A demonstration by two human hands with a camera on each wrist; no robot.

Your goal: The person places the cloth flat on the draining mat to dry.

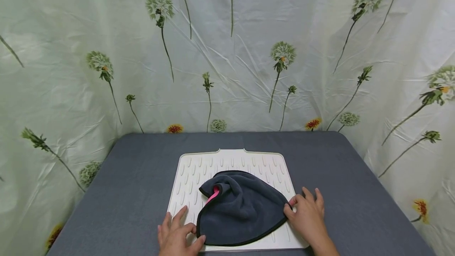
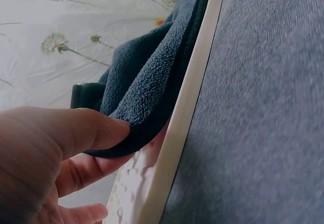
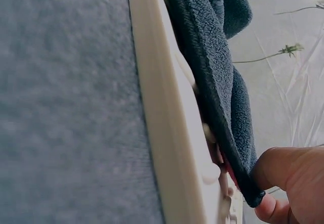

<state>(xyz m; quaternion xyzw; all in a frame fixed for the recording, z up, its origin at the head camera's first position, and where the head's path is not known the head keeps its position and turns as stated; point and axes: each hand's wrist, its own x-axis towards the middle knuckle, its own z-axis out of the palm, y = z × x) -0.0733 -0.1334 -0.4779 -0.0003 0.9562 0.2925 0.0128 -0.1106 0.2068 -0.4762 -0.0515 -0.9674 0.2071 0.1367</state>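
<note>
A dark grey-blue cloth point(image 1: 245, 208) with black edging lies crumpled on a white ridged board point(image 1: 185, 177). Part of its far left side is folded over, and a strip of pink underside shows there. My left hand point(image 1: 177, 234) pinches the cloth's near left edge between thumb and finger, as the left wrist view shows close up. At the right corner, my right hand point(image 1: 308, 214) pinches the edging, its other fingers spread. In the right wrist view the cloth point(image 3: 212, 57) slants down to the right thumb point(image 3: 283, 168), with its edge raised over the board.
The board rests on a table point(image 1: 135, 192) covered in dark grey fabric, near its front edge. Behind and at both sides hangs a pale curtain point(image 1: 245, 90) printed with dandelions and small orange flowers.
</note>
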